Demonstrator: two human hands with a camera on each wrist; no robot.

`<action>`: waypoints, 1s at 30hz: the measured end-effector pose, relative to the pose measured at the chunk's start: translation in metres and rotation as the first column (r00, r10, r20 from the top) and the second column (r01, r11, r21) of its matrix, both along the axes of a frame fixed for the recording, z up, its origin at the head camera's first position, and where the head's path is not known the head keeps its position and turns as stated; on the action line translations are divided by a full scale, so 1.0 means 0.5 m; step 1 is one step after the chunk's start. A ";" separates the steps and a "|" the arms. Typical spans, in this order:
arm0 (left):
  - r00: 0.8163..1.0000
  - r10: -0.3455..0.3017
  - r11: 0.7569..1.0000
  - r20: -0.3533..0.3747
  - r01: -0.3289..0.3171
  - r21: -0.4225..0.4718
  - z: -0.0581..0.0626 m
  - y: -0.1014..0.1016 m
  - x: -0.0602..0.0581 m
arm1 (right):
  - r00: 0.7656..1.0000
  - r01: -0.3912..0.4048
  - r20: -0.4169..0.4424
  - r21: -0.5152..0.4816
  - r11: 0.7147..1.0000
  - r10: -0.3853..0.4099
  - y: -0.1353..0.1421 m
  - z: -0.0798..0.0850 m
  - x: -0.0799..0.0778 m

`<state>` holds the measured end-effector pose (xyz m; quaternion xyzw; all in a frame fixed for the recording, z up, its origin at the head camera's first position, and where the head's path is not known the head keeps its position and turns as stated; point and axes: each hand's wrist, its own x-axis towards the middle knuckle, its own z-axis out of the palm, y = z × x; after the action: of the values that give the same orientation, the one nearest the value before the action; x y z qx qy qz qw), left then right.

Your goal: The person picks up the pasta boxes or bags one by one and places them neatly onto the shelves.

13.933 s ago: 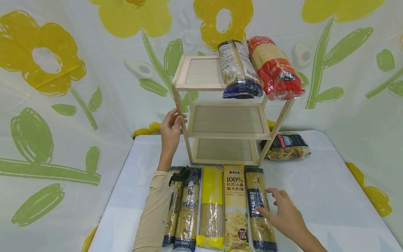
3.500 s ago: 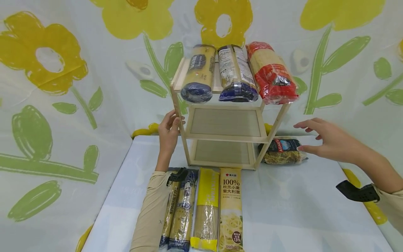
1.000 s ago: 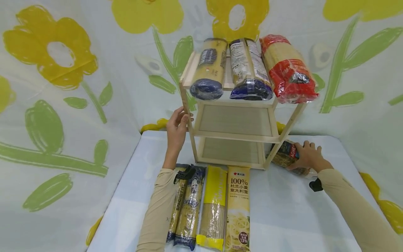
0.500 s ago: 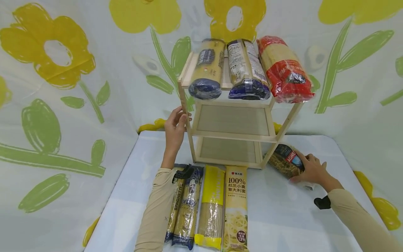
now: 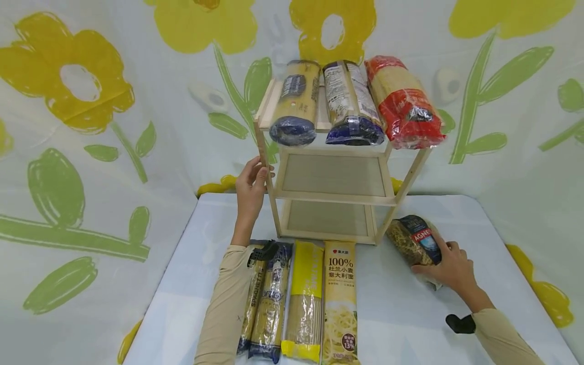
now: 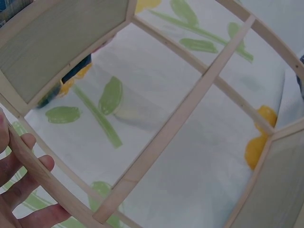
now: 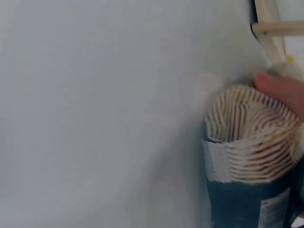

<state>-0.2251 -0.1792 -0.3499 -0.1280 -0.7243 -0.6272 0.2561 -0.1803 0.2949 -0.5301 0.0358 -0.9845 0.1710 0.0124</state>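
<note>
My left hand (image 5: 250, 186) grips the left front post of a wooden three-tier shelf (image 5: 335, 197); the left wrist view shows its fingers (image 6: 28, 178) curled round the post. My right hand (image 5: 449, 266) grips a bag of pasta (image 5: 410, 238) with a dark AGNESI label, thumb on the near side and fingers over the far side. The bag lies slanted at the right of the shelf's foot. Its striped end (image 7: 251, 128) shows close up in the right wrist view.
On the top tier lie a yellow-and-blue pasta pack (image 5: 296, 101), a white-and-blue pack (image 5: 351, 101) and a red noodle pack (image 5: 403, 101). Before the shelf, several long packs lie side by side, among them a yellow spaghetti pack (image 5: 303, 299) and a beige one (image 5: 340, 304).
A yellow-and-blue pack has come onto the top tier, and the rightmost pack of the front row is gone. My right hand took hold of the AGNESI bag and turned it, drawing it nearer.
</note>
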 end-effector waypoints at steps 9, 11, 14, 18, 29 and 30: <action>1.000 0.009 1.000 0.007 -0.009 0.003 -0.003 -0.006 0.001 | 0.967 0.132 -0.209 -0.078 0.988 -0.145 -0.046 -0.006 0.065; 1.000 0.006 1.000 -0.001 -0.006 0.007 -0.003 -0.006 0.001 | 0.958 0.141 -0.236 -0.103 0.985 -0.162 -0.052 -0.006 0.077; 1.000 -0.008 1.000 -0.009 0.008 0.010 -0.003 -0.005 -0.001 | 0.950 0.156 -0.250 -0.137 0.978 -0.186 -0.057 -0.006 0.093; 1.000 -0.018 1.000 -0.010 0.018 0.019 -0.002 -0.003 -0.003 | 0.945 0.177 -0.248 -0.168 0.970 -0.216 -0.062 -0.007 0.112; 0.999 -0.015 1.000 -0.030 0.015 0.003 0.001 -0.001 -0.001 | 0.945 0.243 -0.161 -0.238 0.940 -0.285 -0.083 0.012 0.162; 1.000 -0.012 1.000 -0.029 0.012 0.005 0.001 -0.002 0.000 | 0.945 0.244 -0.160 -0.240 0.940 -0.287 -0.084 0.014 0.165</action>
<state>-0.2253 -0.1799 -0.3494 -0.1407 -0.7180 -0.6289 0.2630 -0.0978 0.2529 -0.5233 -0.0831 -0.9499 0.2698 0.1345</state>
